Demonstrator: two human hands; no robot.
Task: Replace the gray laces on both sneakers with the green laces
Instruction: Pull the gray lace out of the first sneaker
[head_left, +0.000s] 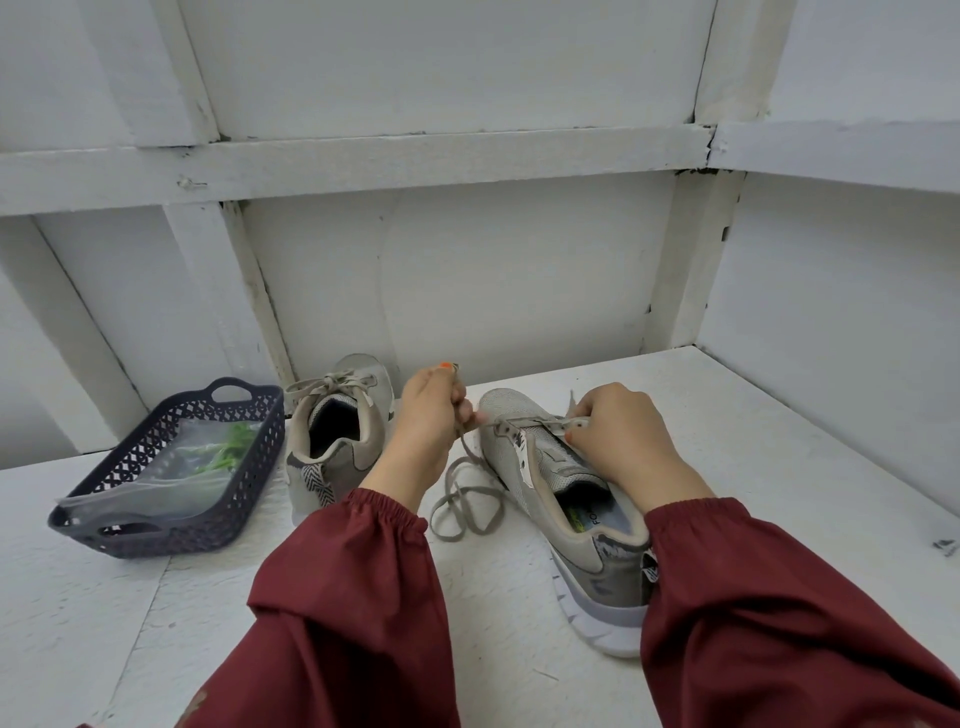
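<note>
White table (753, 493). Maroon sleeves (363, 571) closest in; the R one hides part of the near sneaker (561, 499), which lies R of centre, heel toward the person, mostly unlaced. Its gray lace (467, 501) loops loose on the table btwn the forearms. Dark basket (254, 467) at L holds a clear bag (171, 467) w/ green laces (231, 449) inside. Second sneaker (332, 431) sits just beside the basket, laced and tied. White panelled wall (467, 286) behind.

Left hand (426, 415) is raised, fingers curled round the gray lace, holding it taut. Right hand (618, 431) sits over the near sneaker's tongue, fingertips pinching the lace at the eyelets.
</note>
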